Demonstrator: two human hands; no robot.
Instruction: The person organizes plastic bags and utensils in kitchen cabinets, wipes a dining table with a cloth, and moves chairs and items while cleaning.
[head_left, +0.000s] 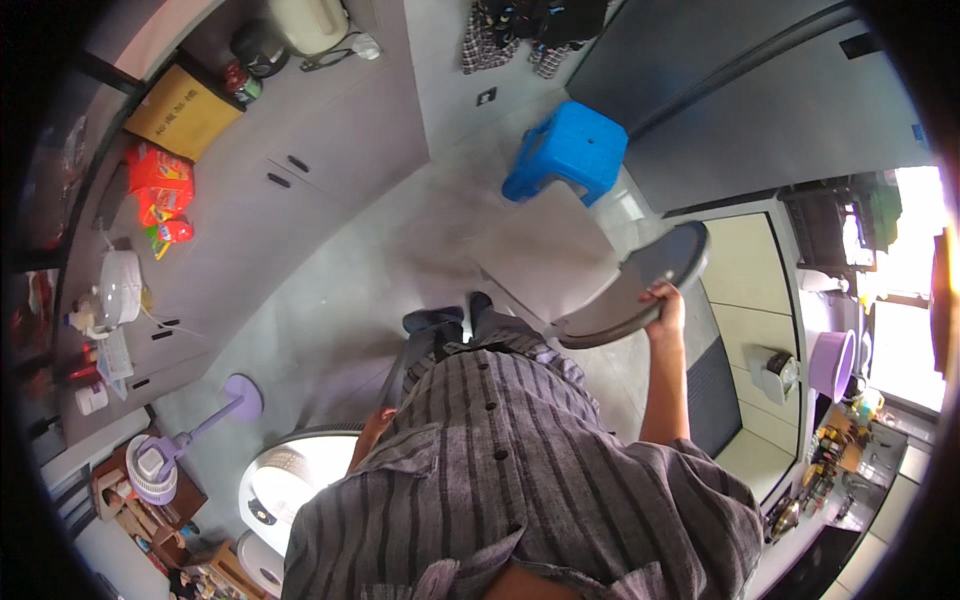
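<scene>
My right hand (664, 309) grips the dark rim of a curved grey panel (626, 289), with its fingertips on the flat face. The panel slants to the right of my legs, and a pale flat panel (559, 251) adjoins its inner edge. Whether both belong to one piece of furniture is unclear. My left hand (381, 421) is low at my left side, partly hidden by the striped shirt. Near it are a dark strip and a brightly lit white rounded object (296, 480) with a dark rim; its grip cannot be made out.
A blue plastic stool (574, 146) stands ahead, beyond the pale panel. Grey cabinets (337, 142) run along the left, and a purple-and-white standing fan (161, 461) is at lower left. On the right are pale cabinets (750, 270), a dark mat (712, 397) and a purple basin (831, 365).
</scene>
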